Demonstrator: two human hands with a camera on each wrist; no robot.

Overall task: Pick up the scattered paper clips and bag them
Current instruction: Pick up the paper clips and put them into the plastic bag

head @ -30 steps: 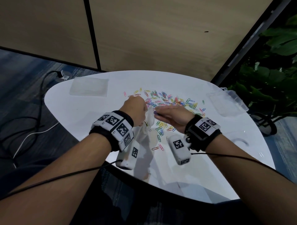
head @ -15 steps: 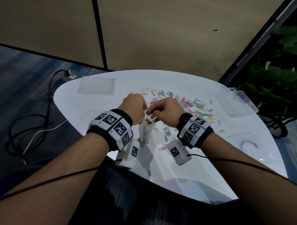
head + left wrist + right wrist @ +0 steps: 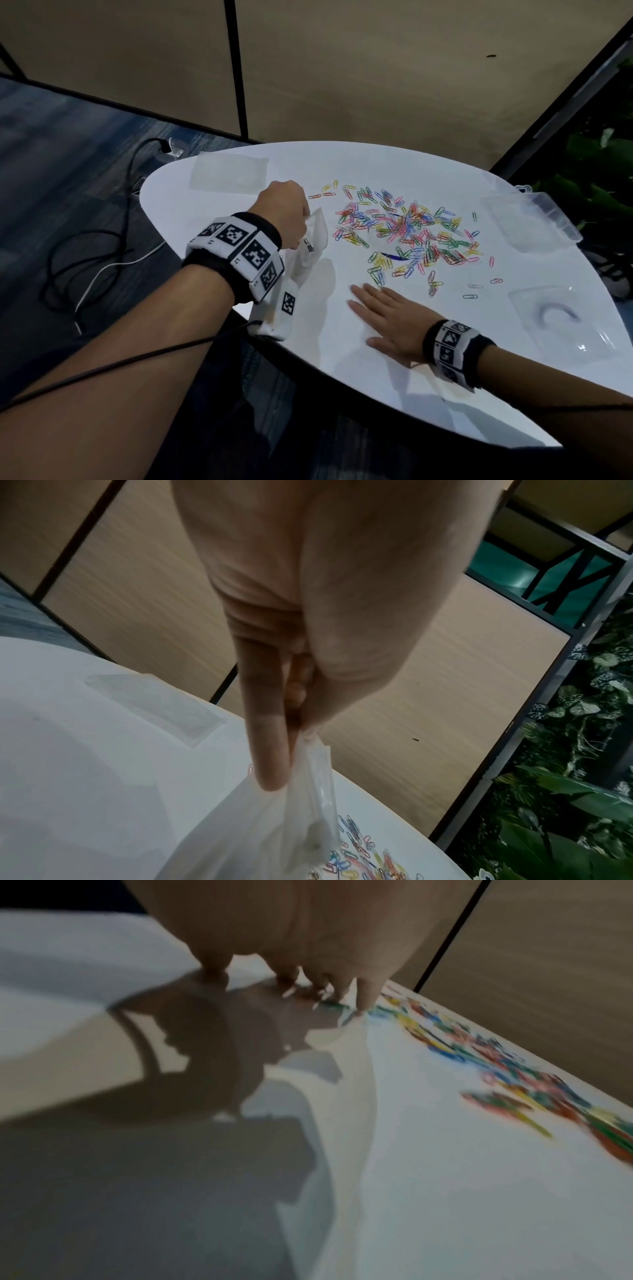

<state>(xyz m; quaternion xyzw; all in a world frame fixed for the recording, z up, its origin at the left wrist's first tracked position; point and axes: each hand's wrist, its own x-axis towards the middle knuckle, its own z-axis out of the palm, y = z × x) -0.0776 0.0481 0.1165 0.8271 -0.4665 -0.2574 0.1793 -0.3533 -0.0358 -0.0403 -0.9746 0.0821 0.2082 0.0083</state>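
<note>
Right hand [image 3: 387, 318]: nearest item, lying palm down on the white table [image 3: 394, 387], fingers straight and spread, tips pointing toward the clips; holds nothing. Right wrist view is blurred but shows the fingertips [image 3: 365, 1003] at the tabletop just beside the coloured clips.

Left hand [image 3: 286, 212]: raised above the table's left part, fingers curled, thumb and forefinger pinching the top edge of a clear plastic bag [image 3: 313, 240]. Bag hangs down from the pinch, its lower end behind the wrist camera; left wrist view shows the film [image 3: 301, 804] gathered under the fingertips [image 3: 270, 772]. Contents cannot be made out.

Paper clips [image 3: 404, 229]: many, mixed colours, scattered loose across the table's middle, right of the bag and beyond the right hand; a few strays lie apart on the right.

Clear plastic lid [image 3: 561, 322]: flat, near right of table.

Clear plastic box [image 3: 534, 219]: far right edge.

Spare flat bag [image 3: 229, 173]: far left of table, well apart from the clips.

Cables [image 3: 102, 253]: on the carpet, left of the table.
</note>
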